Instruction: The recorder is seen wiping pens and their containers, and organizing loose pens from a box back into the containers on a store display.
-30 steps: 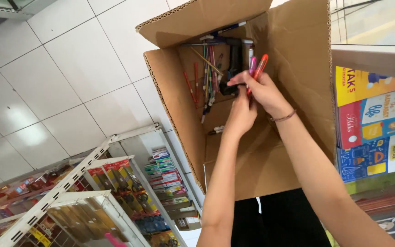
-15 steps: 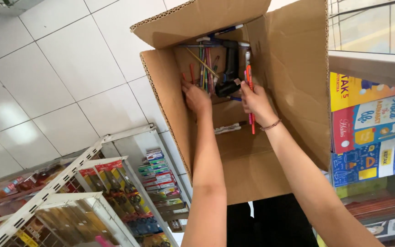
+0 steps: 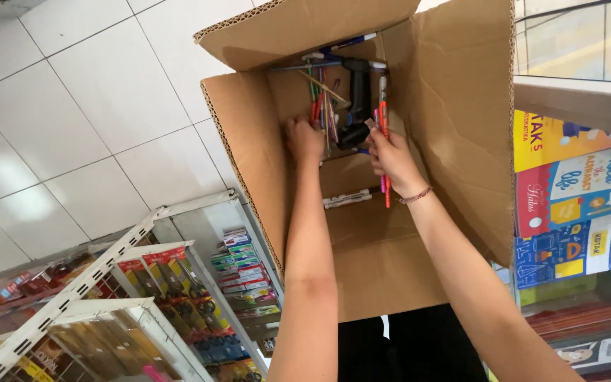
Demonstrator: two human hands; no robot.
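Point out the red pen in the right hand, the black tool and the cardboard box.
red pen [image 3: 383,120], head view, upper barrel.
black tool [image 3: 358,99], head view, body.
cardboard box [image 3: 461,127], head view, right inner wall.

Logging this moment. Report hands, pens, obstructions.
Left hand in the cardboard box, on loose pens. Right hand gripping red pens. Black tool between hands.

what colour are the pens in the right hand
Red and pink slim pens, gripped by the right hand; only the head view shows them.
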